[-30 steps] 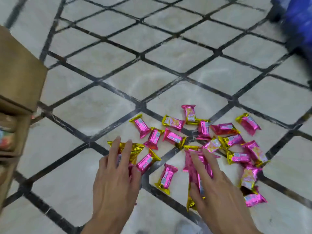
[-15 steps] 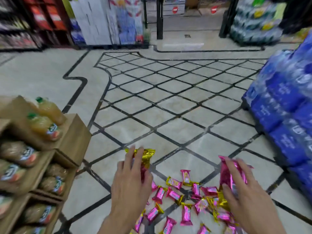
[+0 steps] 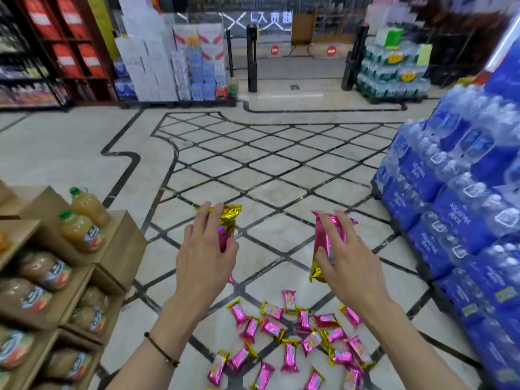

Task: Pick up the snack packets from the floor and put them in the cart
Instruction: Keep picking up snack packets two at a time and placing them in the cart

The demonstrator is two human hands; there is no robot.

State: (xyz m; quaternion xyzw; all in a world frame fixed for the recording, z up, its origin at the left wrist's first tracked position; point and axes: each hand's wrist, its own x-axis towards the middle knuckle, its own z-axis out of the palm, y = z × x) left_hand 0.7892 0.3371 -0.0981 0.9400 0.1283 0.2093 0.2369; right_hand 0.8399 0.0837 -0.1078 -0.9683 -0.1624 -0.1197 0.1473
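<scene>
Head view: the left hand (image 3: pixel 206 254) and right hand (image 3: pixel 349 263) are both raised above the floor (image 3: pixel 281 192), and each carries a load. The left grip is curled round a gold-ended packet (image 3: pixel 232 213). The right grip pinches a pink packet (image 3: pixel 319 240), fingers across its front, thumb hidden behind. Whether either hand holds more than one packet I cannot tell. The heap of packets (image 3: pixel 289 342) lies scattered on the tiles below and between the wrists, many overlapping. The cart is not in view.

The step in hand looks like the carry to the cart. To do it well, I would find the cart before moving off, hold the packets flat against the fingers so that none slides out, and let go only once the hands are low inside the basket. With so many left on the floor, gathering several per hand on the next trip would save time.

The wrappers are thin, glossy foil film, magenta with crimped gold ends, pillow-shaped and slightly puffed. They probably crinkle and slip against each other, so a firm but light squeeze suits them. The floor is polished pale stone with dark inlaid lines, smooth enough that the packets would skid if nudged. Plastic juice bottles (image 3: pixel 84 229) lie in a cardboard shelf (image 3: pixel 123 249) at the left, and shrink-wrapped water packs (image 3: pixel 450 209) are stacked at the right
</scene>
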